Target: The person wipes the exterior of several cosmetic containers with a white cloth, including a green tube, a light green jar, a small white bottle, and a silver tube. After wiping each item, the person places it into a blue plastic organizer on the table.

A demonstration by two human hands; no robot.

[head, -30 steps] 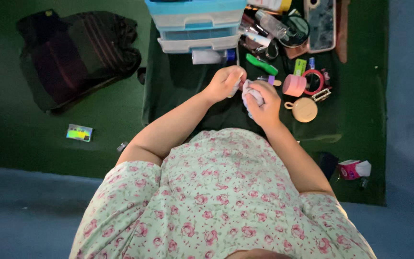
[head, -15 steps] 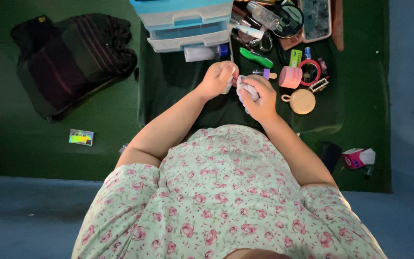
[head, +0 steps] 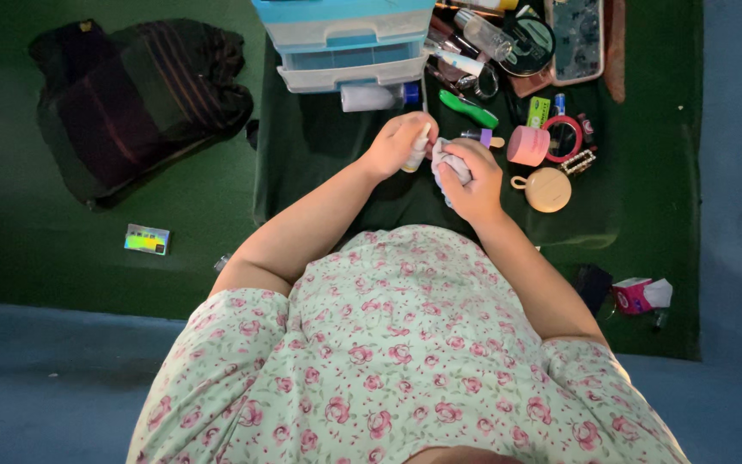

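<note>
Fingers of your left hand are gripping a small pale bottle, while your right hand is clutching a crumpled cloth beside it, above the dark green mat.

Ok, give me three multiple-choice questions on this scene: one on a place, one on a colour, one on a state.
1. Where is the shiny card?
A. by the striped bag
B. on the green floor, alone
C. in the drawers

2. What colour is the drawer unit's top?
A. blue
B. red
C. yellow

3. What does the right hand hold?
A. nothing
B. a comb
C. a bunched cloth

Answers: B, the card lies apart on green; A, the top is light blue; C, the fingers grip pale cloth.
</note>
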